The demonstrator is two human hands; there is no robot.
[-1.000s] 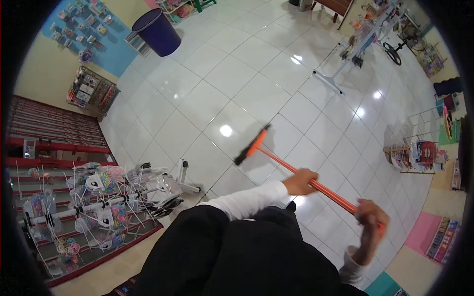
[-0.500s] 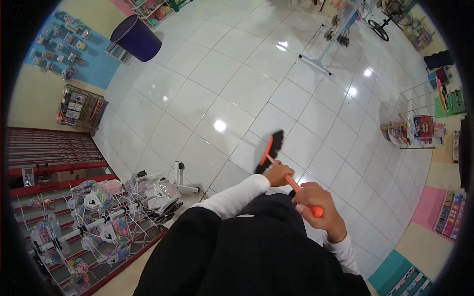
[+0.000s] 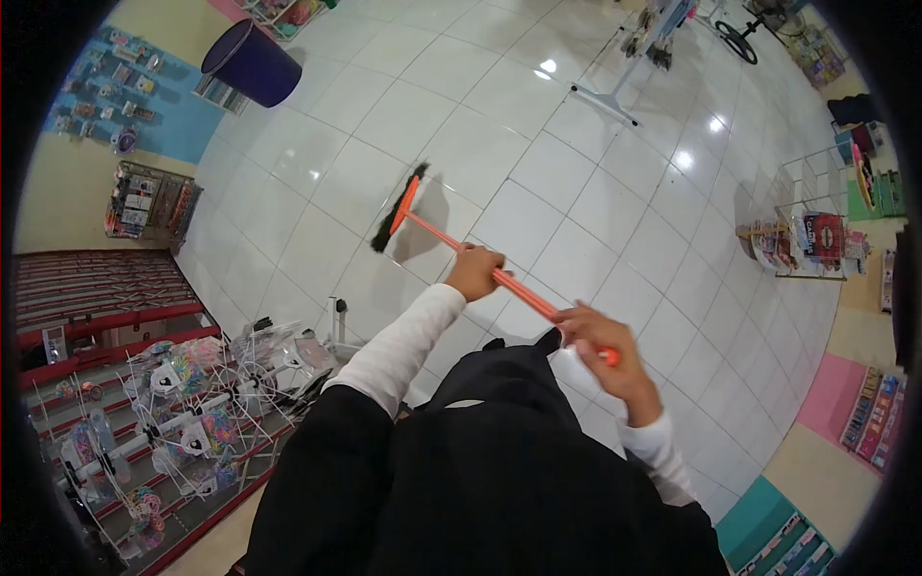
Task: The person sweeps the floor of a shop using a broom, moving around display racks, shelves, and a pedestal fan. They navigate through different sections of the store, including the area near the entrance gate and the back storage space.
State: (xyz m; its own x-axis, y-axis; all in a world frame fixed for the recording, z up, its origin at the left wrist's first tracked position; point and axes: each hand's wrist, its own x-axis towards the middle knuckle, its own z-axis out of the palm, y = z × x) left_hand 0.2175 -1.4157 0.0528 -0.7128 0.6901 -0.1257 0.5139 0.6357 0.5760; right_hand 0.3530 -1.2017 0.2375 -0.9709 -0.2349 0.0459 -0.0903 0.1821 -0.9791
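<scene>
An orange broom (image 3: 527,296) stretches from my body out to the upper left, its black bristles over the white tiled floor (image 3: 538,226). My left hand (image 3: 474,273), in a white sleeve, is wrapped round the middle of the handle. Nearer to me, my right hand (image 3: 600,350) grips the upper end of the handle, and its rounded orange tip shows beside the palm. A shadow falls on the tiles just right of the broom head.
A dark purple bin (image 3: 252,63) stands at the upper left by the wall. A rack of hanging packets (image 3: 197,418) is at the lower left. On the right is a wire display stand (image 3: 816,230); a white wheeled rack (image 3: 607,104) stands at the top.
The broom head has swung from close in front of me to farther out and left. My left hand has moved forward and left with it; my right hand has risen slightly.
</scene>
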